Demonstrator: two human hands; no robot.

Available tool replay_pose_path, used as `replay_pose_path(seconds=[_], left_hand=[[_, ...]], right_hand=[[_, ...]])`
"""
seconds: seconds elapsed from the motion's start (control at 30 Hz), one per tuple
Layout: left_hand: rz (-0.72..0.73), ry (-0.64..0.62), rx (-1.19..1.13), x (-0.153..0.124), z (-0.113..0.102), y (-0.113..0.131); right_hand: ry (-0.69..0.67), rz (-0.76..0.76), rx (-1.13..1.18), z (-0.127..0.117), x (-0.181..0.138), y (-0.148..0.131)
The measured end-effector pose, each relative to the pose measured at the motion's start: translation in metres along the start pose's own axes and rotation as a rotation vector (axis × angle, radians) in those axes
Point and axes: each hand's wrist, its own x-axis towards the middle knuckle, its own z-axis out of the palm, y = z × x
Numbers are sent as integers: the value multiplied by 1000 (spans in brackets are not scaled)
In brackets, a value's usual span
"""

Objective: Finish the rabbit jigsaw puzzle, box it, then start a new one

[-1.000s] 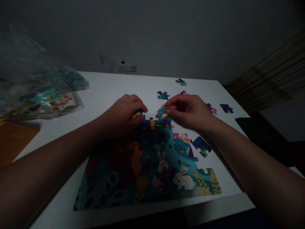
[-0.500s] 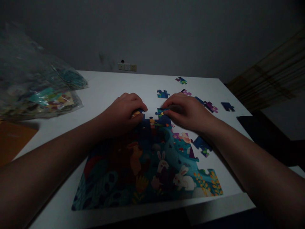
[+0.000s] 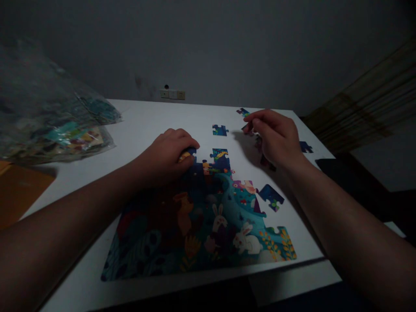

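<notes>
A partly assembled jigsaw puzzle [image 3: 201, 234] with rabbits and flowers lies flat on the white table. My left hand [image 3: 167, 151] rests at its upper left edge, thumb and fingers closed around a blue and orange puzzle piece [image 3: 186, 156]. A blue piece with a yellow shape [image 3: 220, 155] sits at the top edge, right of a gap. My right hand [image 3: 277, 136] hovers above loose pieces on the right, fingers bent and apart from the thumb, with nothing visibly held. Its palm and wrist partly cover those pieces.
Loose puzzle pieces lie beyond and beside the puzzle: a blue one [image 3: 220, 130], a multicoloured one [image 3: 242, 112], a dark blue one [image 3: 306, 147] and one with a green leaf [image 3: 271, 197]. Clear plastic bags [image 3: 65, 121] and an orange object [image 3: 24, 190] are at left.
My right hand has let go of the piece with the yellow shape at the puzzle's top edge and moved right and away, over the loose pieces. My left hand stays nearly still.
</notes>
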Motion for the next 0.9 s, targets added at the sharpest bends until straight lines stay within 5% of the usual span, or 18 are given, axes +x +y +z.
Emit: replay_pose_path(seconds=[0.2,0.37,0.53,0.9], left_hand=[[-104,20,110,1,1,0],[-171,25,152,-2,-10,-4],[-428,71,69,-8,-25,-26],[-444,59,-13,-8,-24,-30]], right_hand=[[258,95,54,-9,14,23],[344,137,58,-18,23,42],[421,197,-122,-47,24,56],[-33,386,-727,-66,17,44]])
